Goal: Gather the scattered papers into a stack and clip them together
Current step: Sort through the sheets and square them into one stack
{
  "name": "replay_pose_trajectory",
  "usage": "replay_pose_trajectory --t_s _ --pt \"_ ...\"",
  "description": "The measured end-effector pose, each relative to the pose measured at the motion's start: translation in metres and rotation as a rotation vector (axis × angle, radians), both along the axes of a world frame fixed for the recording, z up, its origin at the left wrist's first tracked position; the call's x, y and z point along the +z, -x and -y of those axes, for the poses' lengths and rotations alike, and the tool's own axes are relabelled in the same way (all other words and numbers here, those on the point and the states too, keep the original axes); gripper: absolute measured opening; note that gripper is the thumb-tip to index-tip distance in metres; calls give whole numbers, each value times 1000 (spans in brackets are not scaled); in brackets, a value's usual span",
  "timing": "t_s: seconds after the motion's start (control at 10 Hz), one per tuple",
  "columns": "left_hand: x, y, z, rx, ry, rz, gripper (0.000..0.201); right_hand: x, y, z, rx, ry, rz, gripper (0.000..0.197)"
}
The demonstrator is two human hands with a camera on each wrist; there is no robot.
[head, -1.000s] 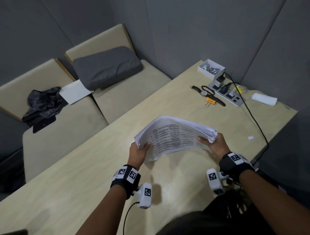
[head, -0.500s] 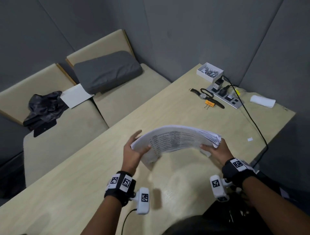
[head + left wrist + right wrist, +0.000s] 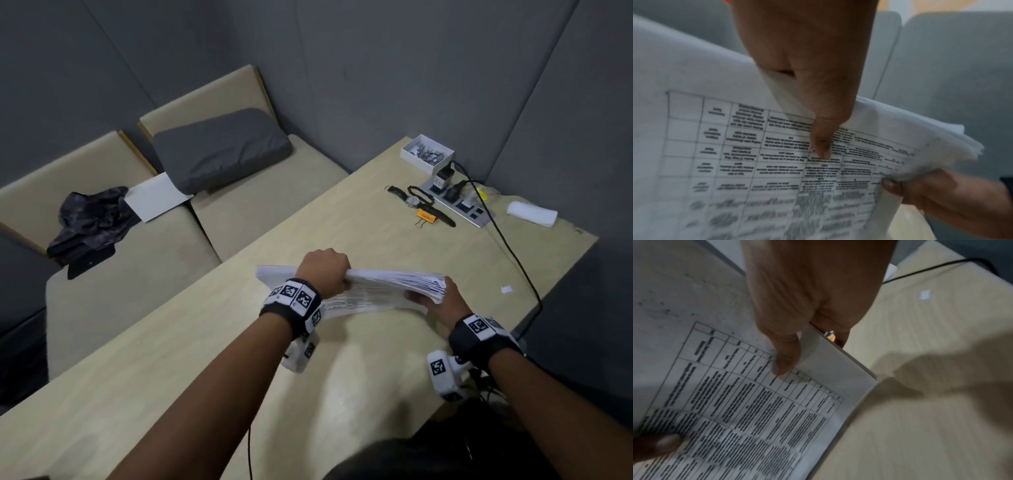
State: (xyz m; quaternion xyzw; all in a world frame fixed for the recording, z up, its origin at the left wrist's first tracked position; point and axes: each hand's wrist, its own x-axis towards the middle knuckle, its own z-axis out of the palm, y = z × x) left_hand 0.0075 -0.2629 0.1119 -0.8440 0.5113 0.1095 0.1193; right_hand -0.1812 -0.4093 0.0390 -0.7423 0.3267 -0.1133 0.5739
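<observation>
White paper stack point(image 3: 394, 277), pinched between both hands' fingers point(image 3: 824, 146)

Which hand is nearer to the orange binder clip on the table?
The right hand. It grips the paper stack's right end, below the orange binder clip. The left hand grips the stack's top edge further left, farther from the clip.
</observation>
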Motion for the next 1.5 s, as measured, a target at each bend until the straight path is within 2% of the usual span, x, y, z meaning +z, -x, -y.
replay_pose_trajectory --t_s 0.1,0.2,0.3,0.4,0.5,0.6,0.7,0.9,1.0,1.1,1.2,1.3,1.4,1.5 --pt "9 -13 -8 22 82 -29 28 24 -11 3 -32 43 25 31" --pt "29 -37 -32 206 327 -232 34 37 -22 21 -239 -53 125 57" --pt "48 -49 -61 481 674 -784 34 57 -32 20 -158 -356 155 96" --pt "48 -44 -71 562 875 -1076 28 79 -52 -1 143 -447 209 94" --pt "38 -37 -74 597 1022 -1120 14 87 -75 -15 47 -440 281 104" --pt "36 -33 -83 581 1138 -1152 26 95 -82 -21 67 -284 281 90" --pt "30 -24 -93 563 1145 -1112 37 101 -81 -30 89 -218 320 46" --pt "9 1 -96 605 1136 -884 19 103 -79 -49 52 -92 314 16" --pt "0 12 -94 659 1182 -898 16 96 -76 -53 29 -88 307 14" --pt "-28 16 -105 705 967 -840 14 69 -71 -50 70 -96 169 25" --pt "-36 14 -120 657 876 -909 39 42 -61 -43 106 -126 33 25" --pt "-25 4 -108 703 873 -855 25 36 -53 -34 119 -154 76 32" --pt "10 11 -110 -71 1484 -1163 23 41 -50 -31 127 -173 156 41" --pt "13 7 -95 592 1287 -946 20 29 -56 -35 55 -270 112 68"
